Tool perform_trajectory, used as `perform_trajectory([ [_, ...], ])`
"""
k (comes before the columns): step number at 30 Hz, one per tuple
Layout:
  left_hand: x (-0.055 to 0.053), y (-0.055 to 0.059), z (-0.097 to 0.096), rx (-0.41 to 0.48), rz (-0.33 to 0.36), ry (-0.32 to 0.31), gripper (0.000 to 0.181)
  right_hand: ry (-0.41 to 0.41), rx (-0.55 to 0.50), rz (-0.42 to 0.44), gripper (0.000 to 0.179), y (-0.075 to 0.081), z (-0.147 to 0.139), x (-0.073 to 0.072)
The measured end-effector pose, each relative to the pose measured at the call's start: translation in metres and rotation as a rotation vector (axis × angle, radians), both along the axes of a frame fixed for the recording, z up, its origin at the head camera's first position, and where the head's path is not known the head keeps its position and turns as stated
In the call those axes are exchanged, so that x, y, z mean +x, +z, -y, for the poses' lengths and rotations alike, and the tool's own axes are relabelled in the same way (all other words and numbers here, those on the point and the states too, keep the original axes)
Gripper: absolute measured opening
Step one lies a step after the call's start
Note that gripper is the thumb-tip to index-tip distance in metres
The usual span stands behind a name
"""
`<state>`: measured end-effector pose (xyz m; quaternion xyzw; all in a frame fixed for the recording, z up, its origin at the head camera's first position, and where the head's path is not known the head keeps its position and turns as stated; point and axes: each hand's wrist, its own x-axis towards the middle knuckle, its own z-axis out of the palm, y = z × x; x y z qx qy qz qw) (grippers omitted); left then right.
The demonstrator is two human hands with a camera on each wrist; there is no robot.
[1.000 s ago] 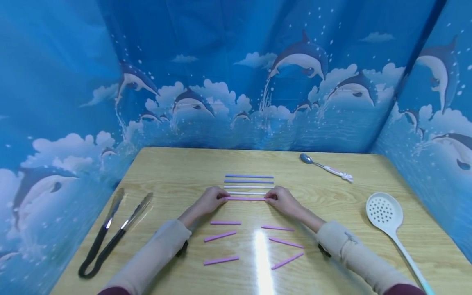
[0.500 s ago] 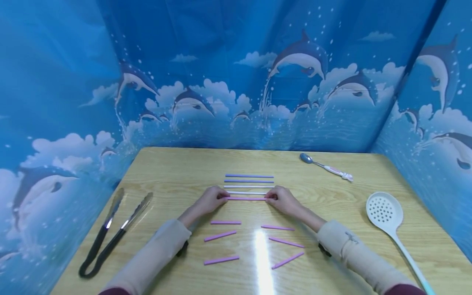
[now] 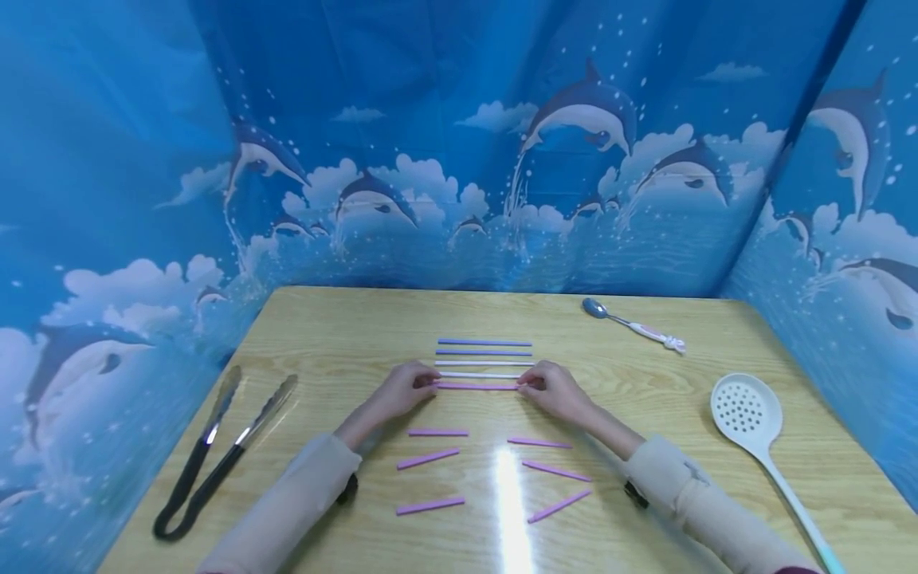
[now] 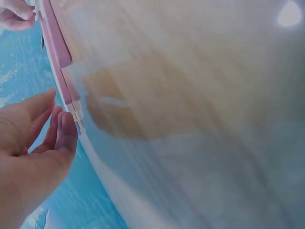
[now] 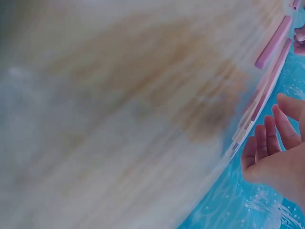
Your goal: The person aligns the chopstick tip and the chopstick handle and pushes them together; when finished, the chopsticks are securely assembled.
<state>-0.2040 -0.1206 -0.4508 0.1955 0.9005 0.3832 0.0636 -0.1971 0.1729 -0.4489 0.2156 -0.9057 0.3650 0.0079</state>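
Long pink stick point(image 3: 476, 387): lies flat on the desk point(image 3: 344, 327), between both hands, nearest the person in a row of five parallel sticks.
Left hand point(image 3: 403, 388): hovers just beside the left end of that stick, with fingers loosely bent and gripping nothing.
Right hand point(image 3: 559, 391): reaches the right end, with fingers relaxed and parted from the thumb, not gripping; contact hard to tell.
White sticks point(image 3: 479, 375): lie just beyond the long pink stick, two of them.
Blue sticks point(image 3: 484, 352): lie farthest in the row, also two.
Left short pink sticks point(image 3: 428, 458): lie between the forearms, three in number, two slanting.
Right short pink sticks point(image 3: 556, 471): lie opposite, three in number, all slanting.
Tongs point(image 3: 188, 474): lie spread on the left, black-handled.
Spoon point(image 3: 634, 326): rests toward the far right, metal-bowled.
Slotted ladle point(image 3: 756, 438): rests along the right side, white.
Curtain point(image 3: 430, 159): hangs behind, blue, printed with dolphins.
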Motion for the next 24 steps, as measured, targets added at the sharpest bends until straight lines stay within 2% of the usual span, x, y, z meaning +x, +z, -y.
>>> perform_trajectory([
  [5, 0.007, 0.003, 0.007, 0.035, 0.039, -0.014, 0.023, -0.029, 0.007, 0.015, 0.009, 0.004, -0.005, 0.010],
  [8, 0.012, 0.004, 0.012, 0.051, 0.051, -0.035, 0.022, -0.018, 0.014, 0.036, 0.010, 0.005, -0.009, 0.018],
  [13, 0.022, 0.004, 0.017, 0.069, 0.066, -0.072, 0.025, 0.030, 0.021, 0.069, 0.013, 0.006, -0.014, 0.032],
  [21, 0.038, 0.001, 0.013, 0.063, 0.151, -0.144, 0.026, 0.122, -0.009, 0.119, 0.016, 0.005, -0.016, 0.052],
  [24, 0.043, 0.001, 0.009, 0.057, 0.136, -0.180, 0.024, 0.153, -0.011, 0.133, 0.016, 0.005, -0.016, 0.056],
])
